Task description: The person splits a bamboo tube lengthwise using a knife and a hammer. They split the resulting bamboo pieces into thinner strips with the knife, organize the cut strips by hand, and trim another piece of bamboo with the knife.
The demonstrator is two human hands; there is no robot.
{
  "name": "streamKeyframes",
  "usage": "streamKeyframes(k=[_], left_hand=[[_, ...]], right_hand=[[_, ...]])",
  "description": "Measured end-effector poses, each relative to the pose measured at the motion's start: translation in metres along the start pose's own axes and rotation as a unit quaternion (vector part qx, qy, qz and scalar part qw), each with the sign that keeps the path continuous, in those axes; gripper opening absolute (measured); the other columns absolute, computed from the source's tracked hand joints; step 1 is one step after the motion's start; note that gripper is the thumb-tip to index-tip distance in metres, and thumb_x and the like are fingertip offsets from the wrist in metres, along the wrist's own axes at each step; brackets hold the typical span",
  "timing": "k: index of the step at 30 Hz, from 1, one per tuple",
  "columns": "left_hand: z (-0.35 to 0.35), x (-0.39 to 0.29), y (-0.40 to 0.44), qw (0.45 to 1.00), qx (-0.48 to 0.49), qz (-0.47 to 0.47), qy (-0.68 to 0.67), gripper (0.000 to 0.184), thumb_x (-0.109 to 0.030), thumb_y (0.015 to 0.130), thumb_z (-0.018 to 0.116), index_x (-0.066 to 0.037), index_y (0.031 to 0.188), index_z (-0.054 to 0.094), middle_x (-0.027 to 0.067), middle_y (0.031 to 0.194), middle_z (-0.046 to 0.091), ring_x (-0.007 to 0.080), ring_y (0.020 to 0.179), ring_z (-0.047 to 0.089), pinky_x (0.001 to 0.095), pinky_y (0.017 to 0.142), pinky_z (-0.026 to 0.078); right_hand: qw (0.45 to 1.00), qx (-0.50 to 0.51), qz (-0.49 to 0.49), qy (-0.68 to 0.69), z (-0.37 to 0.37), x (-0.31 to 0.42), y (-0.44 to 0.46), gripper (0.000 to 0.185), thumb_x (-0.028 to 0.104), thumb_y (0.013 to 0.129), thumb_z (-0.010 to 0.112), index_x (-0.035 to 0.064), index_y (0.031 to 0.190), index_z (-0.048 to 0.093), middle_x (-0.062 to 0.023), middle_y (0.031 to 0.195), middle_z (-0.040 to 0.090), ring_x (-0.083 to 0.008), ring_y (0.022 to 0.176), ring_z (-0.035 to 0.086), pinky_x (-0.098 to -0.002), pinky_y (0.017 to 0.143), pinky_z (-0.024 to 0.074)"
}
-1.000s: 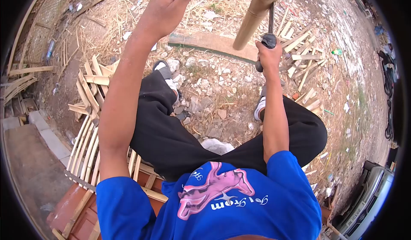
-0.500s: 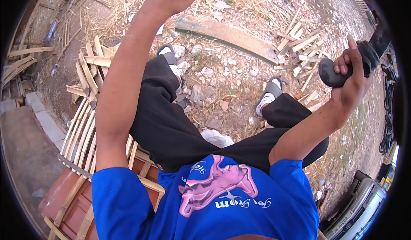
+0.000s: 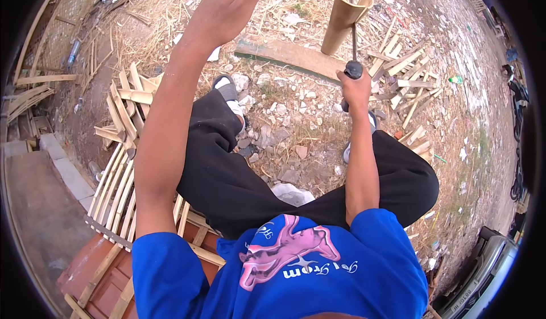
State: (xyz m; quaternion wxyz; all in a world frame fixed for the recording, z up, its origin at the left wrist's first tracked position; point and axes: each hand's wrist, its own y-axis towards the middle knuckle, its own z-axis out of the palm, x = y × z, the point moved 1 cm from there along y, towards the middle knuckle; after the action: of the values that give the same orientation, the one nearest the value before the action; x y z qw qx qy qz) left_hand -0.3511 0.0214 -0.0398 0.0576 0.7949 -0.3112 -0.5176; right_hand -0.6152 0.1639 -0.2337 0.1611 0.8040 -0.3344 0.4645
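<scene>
My right hand [image 3: 356, 88] is wrapped around the black handle of a machete [image 3: 354, 69]. Its narrow-looking blade [image 3: 354, 41], seen nearly edge-on, points away from me and meets the right side of a split bamboo piece [image 3: 339, 28]. The bamboo is curved like a trough and tilted, its lower end over the wooden plank [image 3: 296, 56] on the ground; I cannot tell whether they touch. My left hand [image 3: 227, 12] is raised at the top, thumb stretched out and holding nothing visible, with its other fingers partly cut off by the frame edge.
Split bamboo strips [image 3: 406, 80] lie heaped at right, and more pieces [image 3: 122, 108] at left near a slatted bamboo frame [image 3: 114, 188]. Stones [image 3: 267, 134] and straw cover the ground between my feet. A parked vehicle [image 3: 478, 273] shows at lower right.
My right hand has brought the machete from the raised right side inward to the bamboo. The bamboo now appears lower and more upright. My left hand shows more fully, thumb apart.
</scene>
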Motion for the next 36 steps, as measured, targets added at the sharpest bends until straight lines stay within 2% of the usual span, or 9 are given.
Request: streamKeyframes(k=[4,5,11,17,20,21,30,33,36], left_hand=[[0.007,-0.009,0.005,0.998,0.041,0.019,0.038,0.057,-0.038,0.098,0.062,0.002,0.133,0.042,0.0156,0.108,0.057,0.0236,0.093,0.060,0.0372,0.081,0.051],[0.010,-0.011,0.006,0.997,0.053,0.027,0.050,0.056,-0.037,0.097,0.063,0.002,0.132,0.044,0.0157,0.107,0.057,0.0236,0.092,0.060,0.0372,0.080,0.051],[0.017,-0.007,0.000,0.990,0.046,0.108,0.074,0.052,-0.033,0.096,0.065,0.002,0.130,0.047,0.0167,0.108,0.058,0.0244,0.089,0.061,0.0368,0.080,0.051],[0.016,-0.007,-0.007,0.994,0.050,0.054,0.079,0.053,-0.034,0.097,0.064,0.001,0.132,0.047,0.0173,0.110,0.059,0.0255,0.092,0.062,0.0374,0.082,0.051],[0.016,-0.008,-0.008,0.995,0.051,0.039,0.070,0.054,-0.036,0.096,0.065,0.000,0.132,0.048,0.0173,0.109,0.059,0.0258,0.093,0.062,0.0375,0.082,0.051],[0.015,-0.009,-0.008,0.995,0.050,0.039,0.075,0.054,-0.036,0.096,0.065,0.000,0.132,0.048,0.0173,0.109,0.059,0.0259,0.093,0.062,0.0376,0.082,0.051],[0.004,-0.002,-0.003,0.993,0.045,0.055,0.096,0.053,-0.034,0.096,0.065,0.001,0.132,0.048,0.0168,0.110,0.058,0.0256,0.094,0.061,0.0378,0.082,0.051],[0.001,-0.002,-0.003,0.994,0.056,0.049,0.077,0.054,-0.034,0.097,0.064,0.001,0.134,0.045,0.0171,0.110,0.057,0.0261,0.095,0.060,0.0381,0.084,0.050],[0.000,-0.009,-0.005,0.993,0.042,0.057,0.090,0.054,-0.036,0.097,0.064,0.001,0.133,0.046,0.0178,0.111,0.057,0.0265,0.094,0.060,0.0384,0.084,0.050]], right_hand=[[0.986,0.061,0.060,0.142,-0.025,0.042,-0.015,0.030,0.012,0.075,0.079,0.0015,0.093,0.058,-0.0051,0.072,0.060,-0.0144,0.056,0.056,-0.0317,0.053,0.0466],[0.985,0.055,0.053,0.152,-0.028,0.047,-0.019,0.029,0.007,0.075,0.079,0.0031,0.090,0.054,-0.0022,0.069,0.056,-0.0094,0.047,0.049,-0.0277,0.043,0.0395],[0.989,0.069,0.032,0.126,-0.020,0.040,-0.015,0.032,0.009,0.079,0.079,0.0053,0.094,0.051,0.0004,0.063,0.052,-0.0082,0.045,0.047,-0.0262,0.040,0.0390],[0.993,0.035,-0.027,0.106,-0.002,0.017,0.008,0.030,0.009,0.077,0.077,0.0032,0.093,0.052,-0.0011,0.063,0.052,-0.0099,0.044,0.047,-0.0273,0.040,0.0394],[0.996,0.008,-0.013,0.091,0.014,-0.003,0.020,0.035,0.017,0.069,0.078,0.0012,0.097,0.063,-0.0113,0.084,0.068,-0.0215,0.074,0.064,-0.0355,0.072,0.0515],[0.995,-0.004,-0.004,0.099,0.018,-0.003,0.018,0.036,0.017,0.069,0.077,0.0013,0.098,0.064,-0.0109,0.084,0.069,-0.0216,0.075,0.065,-0.0352,0.073,0.0517],[0.989,0.004,-0.020,0.144,0.005,0.011,0.025,0.034,0.013,0.071,0.078,0.0004,0.098,0.063,-0.0081,0.082,0.067,-0.0185,0.072,0.063,-0.0331,0.070,0.0507],[0.983,0.009,-0.060,0.172,-0.043,0.062,0.008,0.037,0.013,0.076,0.080,0.0017,0.102,0.058,-0.0024,0.071,0.058,-0.0097,0.048,0.050,-0.0264,0.044,0.0408],[0.976,0.037,-0.107,0.187,-0.099,0.115,-0.011,0.036,0.016,0.078,0.084,0.0032,0.098,0.057,0.0011,0.066,0.053,-0.0063,0.048,0.047,-0.0237,0.043,0.0392]])
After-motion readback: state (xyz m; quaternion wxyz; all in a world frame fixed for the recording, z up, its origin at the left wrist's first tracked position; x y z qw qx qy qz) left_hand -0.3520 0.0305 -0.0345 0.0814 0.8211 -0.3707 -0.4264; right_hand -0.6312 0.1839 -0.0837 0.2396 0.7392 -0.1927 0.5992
